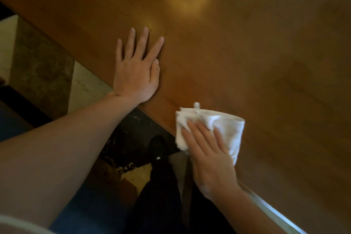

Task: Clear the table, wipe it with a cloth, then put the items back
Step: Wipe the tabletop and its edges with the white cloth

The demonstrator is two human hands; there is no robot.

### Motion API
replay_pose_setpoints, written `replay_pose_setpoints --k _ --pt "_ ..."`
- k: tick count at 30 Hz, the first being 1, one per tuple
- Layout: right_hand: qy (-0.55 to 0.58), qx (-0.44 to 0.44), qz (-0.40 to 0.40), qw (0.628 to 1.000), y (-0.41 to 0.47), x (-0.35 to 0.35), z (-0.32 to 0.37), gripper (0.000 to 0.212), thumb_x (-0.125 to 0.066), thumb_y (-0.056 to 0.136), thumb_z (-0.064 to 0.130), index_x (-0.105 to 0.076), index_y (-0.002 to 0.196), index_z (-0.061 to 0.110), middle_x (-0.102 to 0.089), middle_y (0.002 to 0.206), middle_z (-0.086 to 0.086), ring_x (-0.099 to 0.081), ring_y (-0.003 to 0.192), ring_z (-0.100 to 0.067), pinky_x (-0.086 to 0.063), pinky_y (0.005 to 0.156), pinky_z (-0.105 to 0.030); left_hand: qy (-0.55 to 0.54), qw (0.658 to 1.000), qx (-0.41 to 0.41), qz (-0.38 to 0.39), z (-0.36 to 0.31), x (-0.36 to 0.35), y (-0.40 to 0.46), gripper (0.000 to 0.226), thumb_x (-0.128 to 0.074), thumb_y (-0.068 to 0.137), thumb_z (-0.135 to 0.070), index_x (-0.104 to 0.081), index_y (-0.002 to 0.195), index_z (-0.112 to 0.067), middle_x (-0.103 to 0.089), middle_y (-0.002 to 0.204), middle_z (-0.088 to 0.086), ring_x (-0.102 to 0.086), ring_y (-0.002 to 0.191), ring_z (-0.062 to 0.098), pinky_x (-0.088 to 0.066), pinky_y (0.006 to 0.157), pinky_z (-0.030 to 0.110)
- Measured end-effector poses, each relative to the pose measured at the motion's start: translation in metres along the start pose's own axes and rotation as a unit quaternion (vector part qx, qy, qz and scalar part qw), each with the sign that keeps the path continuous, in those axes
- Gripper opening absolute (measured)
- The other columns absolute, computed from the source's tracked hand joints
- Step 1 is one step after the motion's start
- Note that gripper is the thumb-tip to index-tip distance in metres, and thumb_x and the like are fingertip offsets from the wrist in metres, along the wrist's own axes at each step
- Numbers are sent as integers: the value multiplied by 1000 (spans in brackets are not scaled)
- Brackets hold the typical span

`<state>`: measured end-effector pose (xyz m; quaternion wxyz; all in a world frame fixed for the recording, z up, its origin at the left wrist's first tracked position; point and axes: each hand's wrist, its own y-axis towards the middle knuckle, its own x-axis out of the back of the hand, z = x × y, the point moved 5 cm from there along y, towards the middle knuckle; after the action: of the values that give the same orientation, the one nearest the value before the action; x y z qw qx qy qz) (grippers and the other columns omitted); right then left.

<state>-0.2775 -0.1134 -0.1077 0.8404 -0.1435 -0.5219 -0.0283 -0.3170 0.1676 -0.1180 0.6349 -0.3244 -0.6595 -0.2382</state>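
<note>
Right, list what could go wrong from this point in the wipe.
1. The white cloth sits at the near edge of the wooden table, partly overhanging it under the right hand; a stroke toward the body could drag it off onto the floor.
2. The left hand lies flat on the tabletop, so the patch beneath may be skipped or smudged again.
3. The picture is blurred, so missed spots are hard to tell.

Table (247, 43): left hand (135, 74) flat on it near the front edge; right hand (210, 157) to its right, on cloth (214, 129) at the edge.
</note>
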Motion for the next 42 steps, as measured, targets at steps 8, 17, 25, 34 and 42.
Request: replay_pose_setpoints --k 8,17,25,34,42 --pt "38 -243 -125 961 98 55 -56 54 -28 108 24 -24 162 19 -18 170 -1 -7 158 -18 -1 127 -46 -80 997 12 -1 2 8 -1 59 -21 109 -38 -21 168 -30 -15 176 8 -6 163 35 -5 130 58" --pt "33 -237 -166 957 236 84 -53 57 -22 106 25 -23 162 16 -15 170 -8 -5 158 -24 -1 127 -49 -75 997 25 10 89 22 27 62 -18 107 -49 -21 167 -35 -10 177 6 -1 163 35 1 128 61" --pt "0 -60 -103 993 269 75 -10 58 -29 107 26 -18 163 17 -18 170 -7 -8 158 -24 0 127 -47 -52 998 -1 -45 112 17 44 58 -26 109 -44 -28 166 -30 -19 175 9 -10 162 36 -5 128 62" --pt "-52 132 25 990 175 22 53 73 -52 96 36 -25 162 18 -18 170 -6 -6 158 -26 3 127 -49 -46 998 -8 -40 113 16 45 58 -28 109 -38 -24 166 -32 -20 175 8 -12 162 35 -8 129 61" --pt "-31 -3 11 999 100 55 -47 71 -48 92 28 -29 160 23 -29 166 -5 -19 156 -27 -6 126 -47 -54 998 -6 -28 113 15 47 58 -24 109 -40 -20 167 -33 -15 176 7 -7 163 34 -6 129 62"
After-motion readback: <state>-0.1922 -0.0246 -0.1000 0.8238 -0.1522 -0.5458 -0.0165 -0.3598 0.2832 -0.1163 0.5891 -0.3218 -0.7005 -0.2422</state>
